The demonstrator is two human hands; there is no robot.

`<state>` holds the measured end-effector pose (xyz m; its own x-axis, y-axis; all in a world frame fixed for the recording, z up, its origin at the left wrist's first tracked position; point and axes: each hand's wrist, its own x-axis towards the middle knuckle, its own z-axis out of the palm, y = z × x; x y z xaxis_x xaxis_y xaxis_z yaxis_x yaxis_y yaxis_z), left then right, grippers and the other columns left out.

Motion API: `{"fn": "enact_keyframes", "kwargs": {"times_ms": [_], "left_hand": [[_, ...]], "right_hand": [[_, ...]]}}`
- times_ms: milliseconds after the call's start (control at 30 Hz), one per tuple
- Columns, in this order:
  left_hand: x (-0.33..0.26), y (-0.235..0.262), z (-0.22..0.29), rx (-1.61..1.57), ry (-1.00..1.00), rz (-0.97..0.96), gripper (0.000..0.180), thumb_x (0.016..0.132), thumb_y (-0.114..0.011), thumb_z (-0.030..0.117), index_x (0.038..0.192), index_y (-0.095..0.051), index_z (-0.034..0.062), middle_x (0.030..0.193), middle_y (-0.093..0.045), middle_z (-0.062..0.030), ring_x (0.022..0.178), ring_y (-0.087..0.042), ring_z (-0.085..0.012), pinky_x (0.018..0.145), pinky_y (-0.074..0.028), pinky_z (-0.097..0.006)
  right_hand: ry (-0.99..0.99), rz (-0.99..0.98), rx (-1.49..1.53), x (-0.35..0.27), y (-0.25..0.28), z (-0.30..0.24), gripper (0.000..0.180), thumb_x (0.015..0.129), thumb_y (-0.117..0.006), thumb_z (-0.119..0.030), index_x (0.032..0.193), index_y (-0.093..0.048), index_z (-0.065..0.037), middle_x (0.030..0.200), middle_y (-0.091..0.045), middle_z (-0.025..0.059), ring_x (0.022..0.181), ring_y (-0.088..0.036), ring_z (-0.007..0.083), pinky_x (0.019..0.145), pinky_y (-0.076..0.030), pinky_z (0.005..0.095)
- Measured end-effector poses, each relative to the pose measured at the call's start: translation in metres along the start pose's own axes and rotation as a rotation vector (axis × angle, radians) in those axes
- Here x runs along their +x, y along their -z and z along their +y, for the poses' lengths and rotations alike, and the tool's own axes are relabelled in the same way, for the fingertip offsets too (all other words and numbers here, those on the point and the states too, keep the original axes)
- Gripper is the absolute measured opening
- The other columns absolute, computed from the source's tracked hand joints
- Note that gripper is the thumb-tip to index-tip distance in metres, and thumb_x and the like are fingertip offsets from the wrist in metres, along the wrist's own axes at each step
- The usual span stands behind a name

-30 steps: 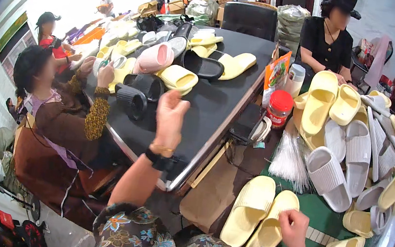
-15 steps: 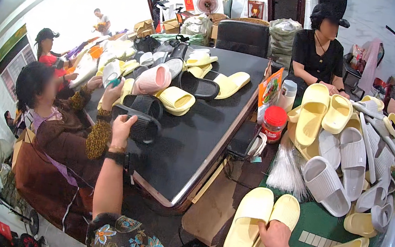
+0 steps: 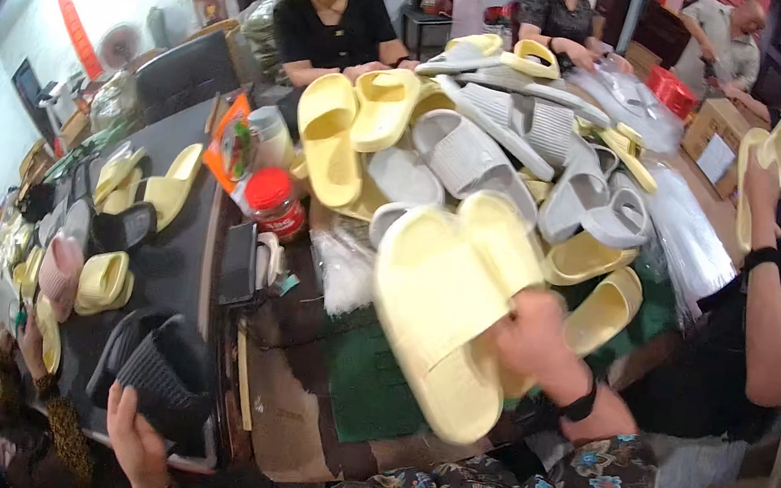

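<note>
My right hand (image 3: 537, 340) grips a pair of pale yellow slippers (image 3: 447, 302), held soles toward me and lifted above the green mat (image 3: 371, 381). My left hand (image 3: 136, 433) is closed on a pair of black slippers (image 3: 155, 373) at the near end of the black table (image 3: 177, 269). Both of my forearms come up from the lower edge, the right one with a dark wristband and a floral sleeve.
A heap of yellow and grey slippers (image 3: 494, 149) covers the table ahead. A red-lidded jar (image 3: 273, 203) and more slippers (image 3: 104, 279) stand on the black table. A person in black (image 3: 332, 21) sits opposite; another person's arm (image 3: 769, 287) holds yellow slippers at right.
My left hand came down from reaching over the black table and took hold of the black slippers. My right hand lifted the yellow pair up off the mat. The view swung right.
</note>
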<state>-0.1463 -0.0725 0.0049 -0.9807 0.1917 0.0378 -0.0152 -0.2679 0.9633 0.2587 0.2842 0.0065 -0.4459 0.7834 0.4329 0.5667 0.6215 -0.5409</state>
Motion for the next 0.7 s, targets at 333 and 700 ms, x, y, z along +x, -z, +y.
{"fn": "enact_keyframes", "kwargs": {"times_ms": [333,700], "left_hand": [[-0.146,-0.171,-0.008,-0.19,0.392,-0.672,0.048,0.086,-0.053,-0.009,0.133,-0.042,-0.0036,0.131,-0.05,-0.0143,0.115,-0.052,-0.0204,0.1,-0.042,-0.033],[-0.093,-0.161,-0.045,0.992,-0.661,-0.918,0.035,0.078,-0.069,0.008,0.11,-0.061,0.0005,0.1,-0.063,-0.0151,0.092,-0.06,-0.0342,0.082,-0.049,-0.04]], "right_hand": [[-0.16,0.301,-0.379,0.084,0.09,0.111,0.034,0.086,-0.063,-0.032,0.095,-0.062,0.001,0.084,-0.063,0.0214,0.076,-0.06,0.04,0.067,-0.048,0.0428],[-0.174,-0.58,0.304,-0.053,-0.044,-0.001,0.042,0.079,-0.073,-0.027,0.107,-0.059,0.001,0.072,-0.063,0.0107,0.061,-0.06,0.0205,0.058,-0.048,0.0338]]}}
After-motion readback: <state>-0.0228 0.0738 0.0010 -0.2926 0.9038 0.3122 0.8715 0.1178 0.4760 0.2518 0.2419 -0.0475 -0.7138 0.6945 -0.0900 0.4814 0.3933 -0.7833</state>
